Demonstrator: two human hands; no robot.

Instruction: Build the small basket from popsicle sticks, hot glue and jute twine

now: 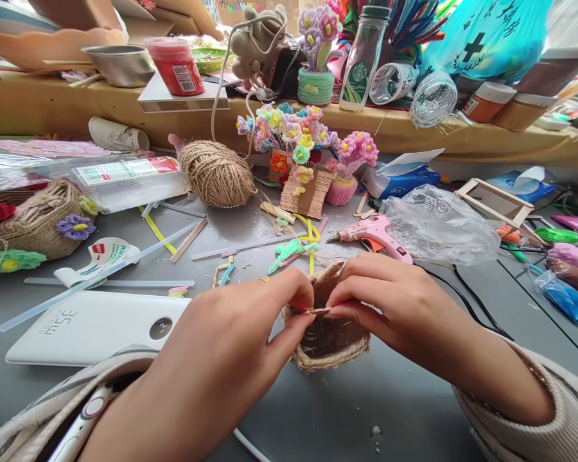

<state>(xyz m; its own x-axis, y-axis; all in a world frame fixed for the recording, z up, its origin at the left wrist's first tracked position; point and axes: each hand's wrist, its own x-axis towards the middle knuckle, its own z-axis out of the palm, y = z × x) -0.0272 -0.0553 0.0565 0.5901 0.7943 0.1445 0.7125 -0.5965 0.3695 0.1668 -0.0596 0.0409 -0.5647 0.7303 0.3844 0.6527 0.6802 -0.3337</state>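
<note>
My left hand (243,327) and my right hand (395,295) meet over a small open container (334,360) whose rim is wrapped in jute twine. Between the thumb and fingertips of each hand, a short strand of twine (320,311) is pinched and spans the small gap. The container stands below the fingers, its dark inside partly visible; my hands cover much of its sides. Just beyond my right hand lies a pink glue gun (373,236). A white power bank (101,327) rests to the left of my left hand.
Behind are a ball of jute twine (216,173), a stick holder (311,192) with fluffy flowers, and a crumpled plastic bag (443,224). Clear glue sticks (96,279) lie at left. A glass bottle (363,61) and jars stand on the raised ledge (270,125).
</note>
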